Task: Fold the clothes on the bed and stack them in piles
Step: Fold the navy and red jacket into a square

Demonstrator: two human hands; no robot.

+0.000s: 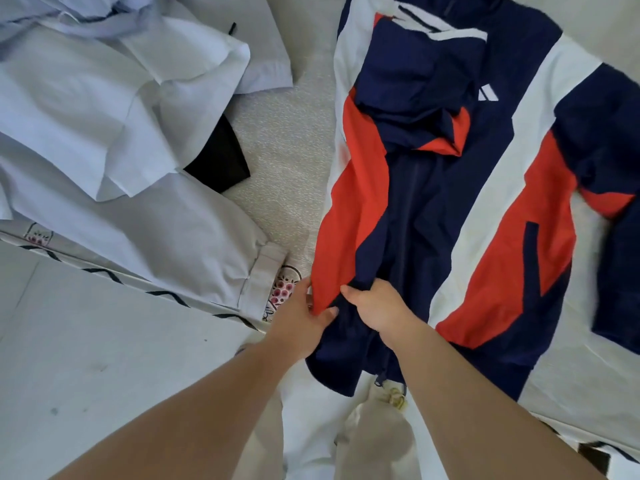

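Head view: track jacket [460,188], navy with red and white panels, lies front-up on the bed [291,188], zip running toward the person, one sleeve folded across the chest, the other trailing off to the right. Left hand [304,313] pinches the red hem corner between thumb and fingers. Right hand [377,310] is curled, bunching navy fabric just beside the zip; its fingertips are tucked under, so the exact hold is probably a fistful, not confirmed.

Risks, as judged: shell looks thin, smooth and slippery, so a fold could slide open or the pinched corner could slip out. The hem hangs over the bed edge and its weight could drag the garment down. The loose right sleeve may skew the fold.

Pale blue garments [114,140], soft and matte, lie crumpled to the left, unfolded, over a black piece [221,157]. Bedspread is finely textured, with a printed border.
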